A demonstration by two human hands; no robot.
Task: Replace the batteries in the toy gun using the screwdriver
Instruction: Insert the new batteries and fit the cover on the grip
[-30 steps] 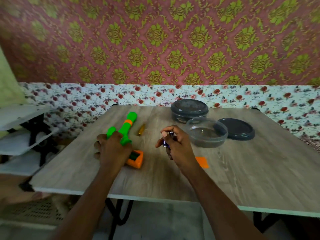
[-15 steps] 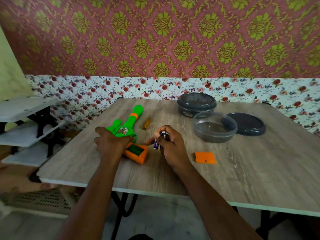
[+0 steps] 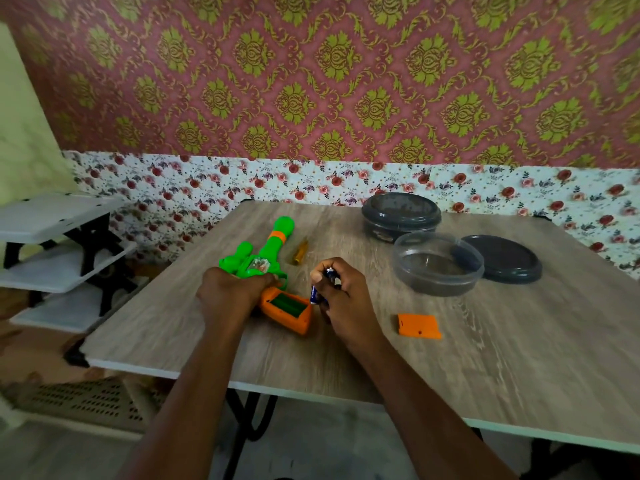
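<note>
1. The toy gun [image 3: 268, 252], green with an orange grip, lies on its side on the wooden table [image 3: 485, 362], with its barrel pointing away toward the wall
2. The left hand [image 3: 228, 296] grips the gun at its middle, fingers curled over the green body
3. The battery compartment [image 3: 286, 305] in the orange grip faces up, uncovered and green inside
4. The right hand [image 3: 346, 301] pinches a blue battery [image 3: 319, 287] between thumb and curled fingers, just beside the compartment's right edge; whether it holds a second one I cannot tell
5. The orange cover [image 3: 419, 326] lies flat on the table, to the right of the right hand
6. The screwdriver [image 3: 300, 252], with a yellowish handle, lies on the table just right of the barrel, untouched
7. Farther back stand an open clear tub [image 3: 438, 268], a dark lid [image 3: 505, 259] lying beside it, and a closed dark tub [image 3: 401, 213]
</note>
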